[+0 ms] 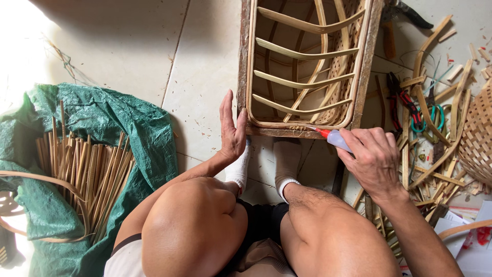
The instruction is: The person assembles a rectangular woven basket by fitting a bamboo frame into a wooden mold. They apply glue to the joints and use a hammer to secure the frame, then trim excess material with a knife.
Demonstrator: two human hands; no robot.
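Bamboo sticks (84, 172) lie bundled on a green tarp (115, 128) well to the left of the left hand (231, 128), spread over the tiled floor (133, 46). That left hand is held flat and open, fingers straight and together, its edge pressed against the near left corner of a bamboo frame (307, 72) that stands just ahead of both hands. Curved slats cross the frame from side to side. Below the hands, two feet in white socks (266, 164) rest on the floor just short of the frame's near edge. The right hand (373, 156) is closed around a small glue bottle (335, 138), whose red tip touches the near rail of the frame toward its right corner. To the right of that hand lie scattered bamboo offcuts (435, 174), pliers with red handles (405, 105), and part of a woven basket (477, 138) at the far edge.
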